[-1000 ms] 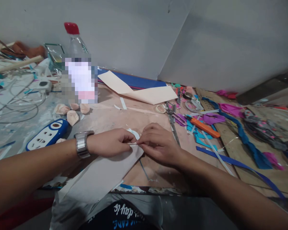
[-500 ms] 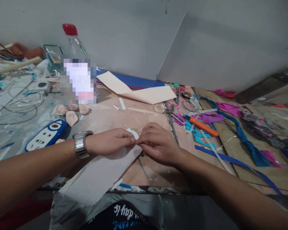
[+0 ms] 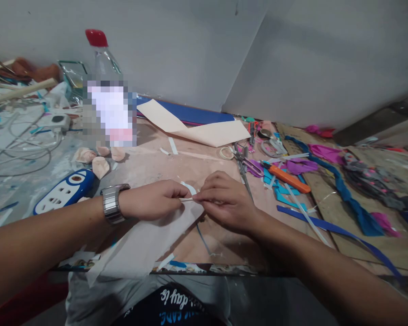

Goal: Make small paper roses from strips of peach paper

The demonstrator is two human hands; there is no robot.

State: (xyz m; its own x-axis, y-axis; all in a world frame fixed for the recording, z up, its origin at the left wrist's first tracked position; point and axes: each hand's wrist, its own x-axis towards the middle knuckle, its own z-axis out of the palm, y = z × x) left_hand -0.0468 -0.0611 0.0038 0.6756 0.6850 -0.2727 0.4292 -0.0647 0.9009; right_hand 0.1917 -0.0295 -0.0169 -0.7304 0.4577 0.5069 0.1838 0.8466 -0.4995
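A long pale strip of thin sheet material (image 3: 136,249) slants from my hands down over the table's front edge; whether it is paper or cloth I cannot tell. My left hand (image 3: 156,199), below a silver watch (image 3: 112,203), pinches its upper edge between thumb and fingers. Close on the right, my right hand (image 3: 226,201) pinches the same edge at the corner. A short, thin rolled or folded length of that edge shows between the fingertips. Behind the hands a small white strip (image 3: 189,187) lies on the table.
Farther back lies a folded cream strip (image 3: 217,133). On the left are a blue-and-white power socket (image 3: 64,192), petal-like pale pieces (image 3: 101,167) and a red-capped bottle (image 3: 104,61). Scissors (image 3: 243,160), an orange cutter (image 3: 287,176) and coloured scraps crowd the right.
My left hand has shifted slightly left, opening a small gap between the hands where the strip's edge now shows. The strip's lower part has changed shape and hangs a little higher.
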